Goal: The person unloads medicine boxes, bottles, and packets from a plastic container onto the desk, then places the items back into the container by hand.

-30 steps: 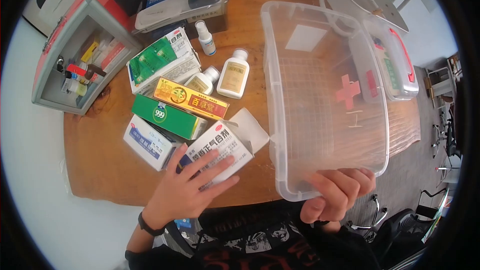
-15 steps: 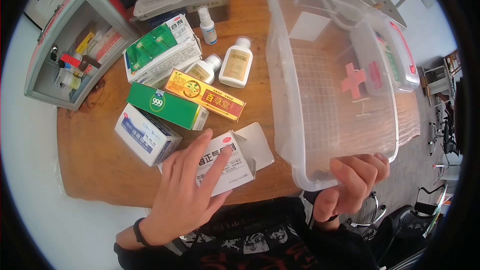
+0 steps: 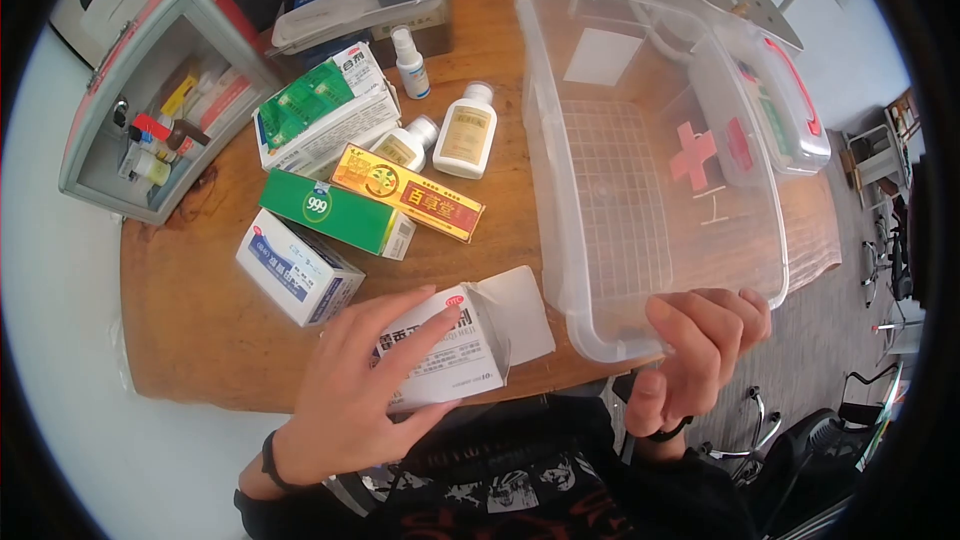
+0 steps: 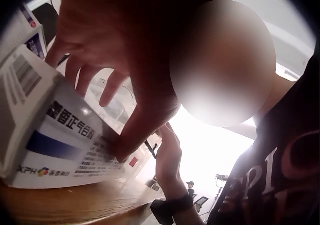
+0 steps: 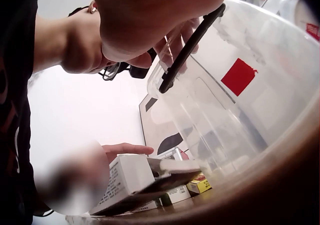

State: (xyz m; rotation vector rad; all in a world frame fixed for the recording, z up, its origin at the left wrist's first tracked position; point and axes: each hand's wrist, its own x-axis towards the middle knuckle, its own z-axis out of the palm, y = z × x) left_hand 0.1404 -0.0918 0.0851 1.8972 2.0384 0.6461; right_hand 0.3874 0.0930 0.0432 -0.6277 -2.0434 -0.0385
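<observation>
My left hand [image 3: 365, 370] grips a white medicine box [image 3: 440, 355] at the table's near edge, thumb on the near side and fingers across the top. The box's end flap [image 3: 520, 310] sticks out open to the right. In the left wrist view the thumb presses the printed face of the medicine box [image 4: 75, 140]. My right hand [image 3: 705, 355] has its fingers curled over the near rim of a large clear plastic bin [image 3: 570, 320]; the thumb stays outside. Through the plastic, those fingers [image 5: 175, 50] show in the right wrist view.
Left of the bin lie a blue-and-white box [image 3: 295, 270], a green box [image 3: 335, 215] and a yellow box [image 3: 410, 190]. Behind them are white bottles [image 3: 465, 135], a spray bottle [image 3: 409, 65] and a larger box [image 3: 325, 105]. A windowed case [image 3: 165, 120] stands far left.
My left hand has drawn the medicine box towards me, away from the green box. The yellow box has shifted slightly right. My right hand stays at the bin's near rim.
</observation>
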